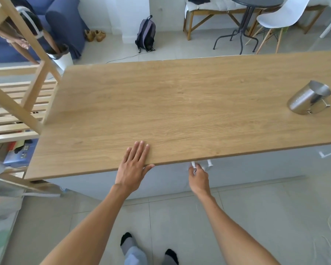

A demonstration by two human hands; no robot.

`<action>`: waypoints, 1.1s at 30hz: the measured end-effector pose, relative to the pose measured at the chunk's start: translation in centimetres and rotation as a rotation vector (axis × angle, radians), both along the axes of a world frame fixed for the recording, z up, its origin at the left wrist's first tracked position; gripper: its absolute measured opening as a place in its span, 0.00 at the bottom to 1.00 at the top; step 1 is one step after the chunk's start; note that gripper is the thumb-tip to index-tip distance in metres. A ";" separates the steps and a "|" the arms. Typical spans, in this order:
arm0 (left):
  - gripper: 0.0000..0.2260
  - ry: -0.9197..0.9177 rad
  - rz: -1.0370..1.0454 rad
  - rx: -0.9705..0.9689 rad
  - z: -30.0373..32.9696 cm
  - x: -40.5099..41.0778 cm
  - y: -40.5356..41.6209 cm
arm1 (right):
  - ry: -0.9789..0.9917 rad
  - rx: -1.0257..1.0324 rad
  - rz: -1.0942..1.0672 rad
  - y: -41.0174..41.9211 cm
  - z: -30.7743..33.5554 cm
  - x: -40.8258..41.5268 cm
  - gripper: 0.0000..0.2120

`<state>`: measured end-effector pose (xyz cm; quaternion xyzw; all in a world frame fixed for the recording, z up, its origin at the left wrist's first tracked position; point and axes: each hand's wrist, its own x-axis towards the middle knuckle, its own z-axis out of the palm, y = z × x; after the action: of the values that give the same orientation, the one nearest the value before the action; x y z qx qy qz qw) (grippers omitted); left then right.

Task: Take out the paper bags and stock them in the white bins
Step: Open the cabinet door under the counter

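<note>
Left hand (134, 167) flat on tabletop (180, 104); right hand (198, 177) gripping drawer handle (201, 163).

The scene is viewed from head height, steeply downward and forward, over the near table (180, 104) edge.

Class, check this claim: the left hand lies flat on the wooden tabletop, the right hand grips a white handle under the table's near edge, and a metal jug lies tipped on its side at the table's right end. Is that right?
Not quite. The head view shows the metal jug standing upright, not tipped over. The rest holds: left hand flat on the wooden tabletop, right hand on the white handle.
</note>
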<state>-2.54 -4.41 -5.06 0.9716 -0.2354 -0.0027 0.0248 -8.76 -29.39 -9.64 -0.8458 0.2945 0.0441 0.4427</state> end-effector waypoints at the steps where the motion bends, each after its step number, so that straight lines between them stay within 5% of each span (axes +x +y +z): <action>1: 0.35 0.003 0.005 -0.004 0.0 0.0 0.0 | -0.006 -0.001 -0.005 0.1 0.0 -0.4 0.16; 10: 0.31 0.119 0.165 -0.254 0.5 -4.5 -1.1 | 0.006 -0.014 -0.028 1.7 0.3 -7.3 0.15; 15: 0.29 0.166 0.091 -0.337 -0.4 -8.7 0.9 | 0.012 -0.076 -0.061 3.5 0.4 -11.6 0.14; 21: 0.23 0.149 -0.001 -0.137 -0.7 -11.2 3.7 | 0.007 -0.118 -0.138 6.4 1.7 -16.5 0.10; 24: 0.20 0.137 -0.015 -0.126 -0.3 -11.8 4.0 | -0.135 -0.365 -0.220 8.3 2.5 -18.3 0.14; 28: 0.19 0.152 -0.022 -0.113 0.3 -12.4 4.3 | -0.270 -0.613 0.164 9.1 5.0 -17.2 0.17; 31: 0.20 0.192 -0.022 -0.117 0.5 -12.5 4.3 | -0.155 -0.623 0.522 9.2 5.8 -14.9 0.19; 33: 0.21 0.213 -0.024 -0.122 0.5 -12.7 4.5 | -0.110 -0.600 0.548 9.5 6.0 -14.3 0.17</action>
<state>-15.27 0.06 -4.52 0.9596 -0.2429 -0.0919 0.1086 -23.07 -19.89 -3.62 -0.9856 0.0338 0.0271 0.1635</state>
